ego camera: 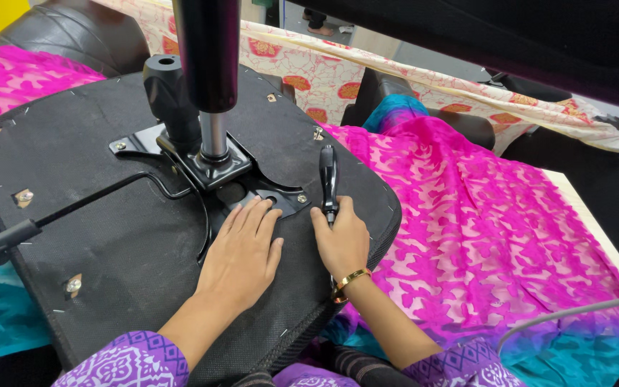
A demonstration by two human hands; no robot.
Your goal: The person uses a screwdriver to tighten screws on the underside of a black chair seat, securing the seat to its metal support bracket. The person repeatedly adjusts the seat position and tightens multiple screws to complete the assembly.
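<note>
Purple patterned sleeves frame the bottom edge, and from them the left hand lies flat, fingers together, on the black underside of the upturned chair seat, just below the metal mounting plate. The right hand has its fingers wrapped round a black-handled screwdriver, upright beside the plate. Best done, I'd say, with the tool kept square and the seat pinned against the pink cloth.

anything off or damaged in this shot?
No damage visible. Oddities: the chair seat lies upside down on pink patterned cloth, gas column pointing up. Left hand lies flat on the seat's underside; right hand holds a black-handled tool upright against it.
</note>
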